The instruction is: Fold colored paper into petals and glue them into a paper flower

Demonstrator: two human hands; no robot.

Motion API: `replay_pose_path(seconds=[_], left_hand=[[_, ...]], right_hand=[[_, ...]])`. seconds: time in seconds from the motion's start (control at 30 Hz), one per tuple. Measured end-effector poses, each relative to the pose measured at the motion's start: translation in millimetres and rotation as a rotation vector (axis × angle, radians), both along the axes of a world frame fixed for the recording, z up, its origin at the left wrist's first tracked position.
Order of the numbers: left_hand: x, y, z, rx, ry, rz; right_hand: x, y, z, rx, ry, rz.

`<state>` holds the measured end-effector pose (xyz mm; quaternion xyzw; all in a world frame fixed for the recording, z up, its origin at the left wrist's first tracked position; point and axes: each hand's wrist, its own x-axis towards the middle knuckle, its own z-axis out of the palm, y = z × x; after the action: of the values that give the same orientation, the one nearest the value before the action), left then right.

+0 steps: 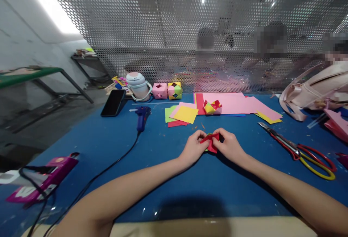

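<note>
Over the middle of the blue table, a piece of folded red paper with a little green at its edges is pinched between both hands. My left hand is closed on its left side, and my right hand grips its right side, thumbs pressing the front. Fingers hide much of the folds. Just beyond the hands sits a partly assembled folded-paper piece in yellow, red and pink. To its left lie loose paper squares in yellow, green, pink and red.
A blue glue gun trails its cord leftward. Scissors and a craft knife lie right. Behind stand a phone, a lidded cup, paper cubes and pink sheets. A perforated metal screen closes the back; a bag rests right.
</note>
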<state>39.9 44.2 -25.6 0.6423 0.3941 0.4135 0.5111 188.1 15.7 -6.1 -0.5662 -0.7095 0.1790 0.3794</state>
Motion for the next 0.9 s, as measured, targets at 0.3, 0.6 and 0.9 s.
replay_pose_path(seconds=[0.3,0.6,0.9], left_hand=[[-0.1,-1.7,0.9,0.044,0.020,0.041],[-0.5,-3.1,4.6,0.040,0.019,-0.002],[0.2,-1.8,2.3,-0.041,-0.032,0.032]], right_hand=[[-5.4,-1.9,-2.9,0.070,-0.035,0.026],[-1.8,0.5,-3.1,0.050,0.029,0.006],[-4.1,1.4,-2.9,-0.004,0.053,0.015]])
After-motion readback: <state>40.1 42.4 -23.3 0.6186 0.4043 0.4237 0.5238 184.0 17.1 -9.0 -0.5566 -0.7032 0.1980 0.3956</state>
